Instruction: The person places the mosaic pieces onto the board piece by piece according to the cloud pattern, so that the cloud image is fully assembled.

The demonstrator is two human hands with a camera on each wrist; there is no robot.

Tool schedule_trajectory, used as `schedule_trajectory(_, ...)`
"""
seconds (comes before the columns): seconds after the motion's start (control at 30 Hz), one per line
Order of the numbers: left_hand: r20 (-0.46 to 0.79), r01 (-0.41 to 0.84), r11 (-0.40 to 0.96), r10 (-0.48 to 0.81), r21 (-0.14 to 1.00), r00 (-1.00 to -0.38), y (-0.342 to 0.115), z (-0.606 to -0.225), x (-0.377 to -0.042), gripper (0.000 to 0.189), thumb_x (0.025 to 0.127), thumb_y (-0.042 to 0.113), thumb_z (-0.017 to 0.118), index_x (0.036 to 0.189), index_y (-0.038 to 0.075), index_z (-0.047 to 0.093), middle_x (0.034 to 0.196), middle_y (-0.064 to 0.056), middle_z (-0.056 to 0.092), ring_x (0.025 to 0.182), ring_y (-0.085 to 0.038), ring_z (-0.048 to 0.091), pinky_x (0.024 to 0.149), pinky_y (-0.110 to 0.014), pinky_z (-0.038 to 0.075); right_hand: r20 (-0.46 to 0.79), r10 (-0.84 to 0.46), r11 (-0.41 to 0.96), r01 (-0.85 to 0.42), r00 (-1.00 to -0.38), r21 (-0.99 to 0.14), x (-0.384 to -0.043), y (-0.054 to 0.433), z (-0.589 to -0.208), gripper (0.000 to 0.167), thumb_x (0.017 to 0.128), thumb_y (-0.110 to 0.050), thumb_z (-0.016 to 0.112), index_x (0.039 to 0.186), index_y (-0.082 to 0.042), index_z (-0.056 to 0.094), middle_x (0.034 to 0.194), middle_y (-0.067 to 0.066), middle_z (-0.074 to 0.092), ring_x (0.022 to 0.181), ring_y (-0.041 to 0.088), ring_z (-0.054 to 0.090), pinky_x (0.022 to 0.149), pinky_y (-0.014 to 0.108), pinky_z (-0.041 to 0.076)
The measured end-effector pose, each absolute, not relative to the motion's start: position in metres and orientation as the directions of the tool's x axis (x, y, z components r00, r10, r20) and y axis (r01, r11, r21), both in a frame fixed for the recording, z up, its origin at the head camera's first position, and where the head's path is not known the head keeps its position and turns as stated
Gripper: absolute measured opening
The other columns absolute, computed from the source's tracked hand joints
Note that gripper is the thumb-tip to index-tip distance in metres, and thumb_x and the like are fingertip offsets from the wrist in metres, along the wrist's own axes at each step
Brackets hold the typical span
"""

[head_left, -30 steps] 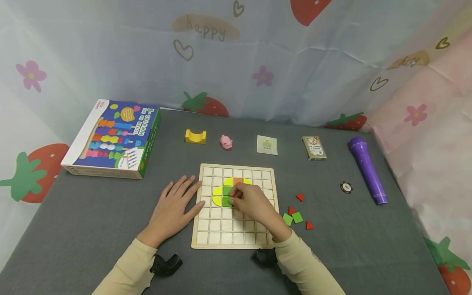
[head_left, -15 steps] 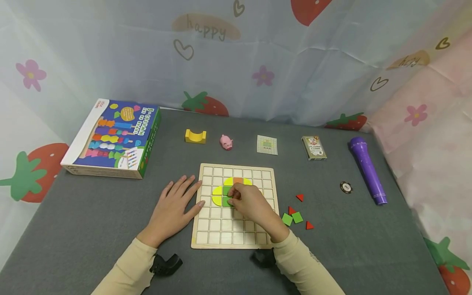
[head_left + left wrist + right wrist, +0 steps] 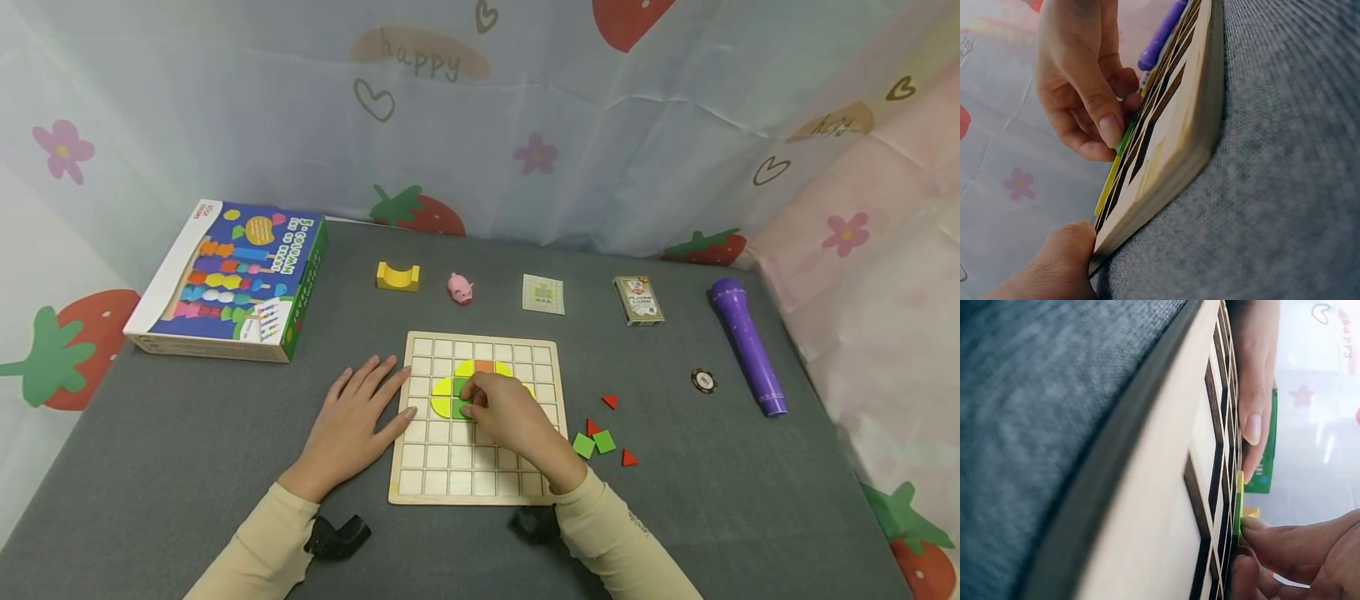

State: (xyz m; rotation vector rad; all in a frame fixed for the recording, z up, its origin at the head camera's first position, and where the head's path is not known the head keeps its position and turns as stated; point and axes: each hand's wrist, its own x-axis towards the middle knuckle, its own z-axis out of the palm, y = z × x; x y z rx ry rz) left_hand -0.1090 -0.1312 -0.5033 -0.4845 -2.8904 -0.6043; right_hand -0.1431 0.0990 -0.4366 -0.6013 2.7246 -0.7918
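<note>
The wooden grid board (image 3: 427,481) lies mid-table. On it sit yellow rounded pieces (image 3: 441,402), an orange square tile (image 3: 483,367) and green square tiles (image 3: 459,409), partly covered by my right hand. My right hand (image 3: 513,414) bends over the board, thumb and curled forefinger at a green tile (image 3: 1237,515); its thumb tip (image 3: 1250,524) meets the tile's edge in the right wrist view. My left hand (image 3: 352,429) lies flat with fingers spread, index fingertip and thumb over the board's left edge.
Right of the board lie loose green squares (image 3: 604,442) and red triangles (image 3: 628,457). A pattern card (image 3: 543,295), pink pig (image 3: 460,289), yellow block (image 3: 397,277), card box (image 3: 639,302), chip (image 3: 703,381), purple microphone (image 3: 750,350) and game box (image 3: 232,283) stand around.
My right hand has shifted very slightly left over the green tiles, fingers still curled there. My left hand and the loose pieces have stayed put.
</note>
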Motion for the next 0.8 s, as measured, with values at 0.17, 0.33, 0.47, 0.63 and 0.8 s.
schedule_trajectory(0.17, 0.202, 0.339, 0.868, 0.282, 0.364, -0.938, -0.131, -0.503, -0.109, 0.064, 0.094, 0.053, 0.050, 0.148, 0.021, 0.039, 0.153, -0.007, 0.036, 0.144, -0.028, 0.024, 0.116, -0.054, 0.016, -0.114, -0.431, 0.751, -0.286, -0.895, -0.595, -0.144, 0.107, -0.430, 0.006, 0.089, -0.014, 0.069, 0.095, -0.012, 0.068, 0.079, -0.004, 0.062, 0.070, 0.009, 0.055, 0.063, 0.025, 0.048)
schedule_trajectory(0.33, 0.200, 0.339, 0.866, 0.283, 0.367, -0.938, -0.131, -0.503, -0.109, 0.064, 0.094, 0.053, 0.051, 0.148, 0.020, 0.039, 0.153, -0.008, 0.036, 0.145, -0.028, 0.024, 0.116, -0.054, 0.015, -0.115, -0.349, 0.754, -0.206, -0.930, -0.624, -0.144, 0.134, -0.419, 0.005, 0.090, -0.015, 0.068, 0.095, -0.014, 0.067, 0.082, -0.004, 0.063, 0.068, 0.011, 0.054, 0.060, 0.027, 0.046)
schedule_trajectory(0.47, 0.202, 0.340, 0.865, 0.282, 0.370, -0.938, -0.131, -0.503, -0.108, 0.064, 0.094, 0.052, 0.051, 0.148, 0.020, 0.039, 0.153, -0.008, 0.036, 0.144, -0.028, 0.024, 0.116, -0.054, 0.015, -0.130, -0.291, 0.784, -0.158, -0.948, -0.601, -0.141, 0.163, -0.415, 0.008, 0.091, -0.015, 0.067, 0.098, -0.012, 0.067, 0.083, -0.001, 0.064, 0.066, 0.013, 0.054, 0.058, 0.027, 0.046)
schedule_trajectory(0.63, 0.198, 0.335, 0.864, 0.278, 0.376, -0.940, -0.130, -0.503, -0.108, 0.065, 0.094, 0.052, 0.051, 0.148, 0.020, 0.039, 0.153, -0.008, 0.036, 0.145, -0.028, 0.024, 0.116, -0.053, 0.015, -0.159, -0.272, 0.821, -0.143, -0.949, -0.552, -0.133, 0.203, -0.416, 0.011, 0.091, -0.012, 0.065, 0.101, -0.009, 0.066, 0.085, 0.001, 0.064, 0.070, 0.013, 0.055, 0.060, 0.028, 0.046)
schedule_trajectory(0.8, 0.193, 0.332, 0.862, 0.277, 0.382, -0.941, -0.131, -0.503, -0.109, 0.065, 0.094, 0.053, 0.051, 0.149, 0.021, 0.038, 0.153, -0.007, 0.036, 0.145, -0.027, 0.023, 0.117, -0.052, 0.014, -0.216, -0.291, 0.842, -0.142, -0.932, -0.520, -0.123, 0.231, -0.416, 0.016, 0.088, -0.011, 0.069, 0.102, -0.006, 0.065, 0.083, 0.001, 0.063, 0.069, 0.012, 0.055, 0.058, 0.028, 0.045)
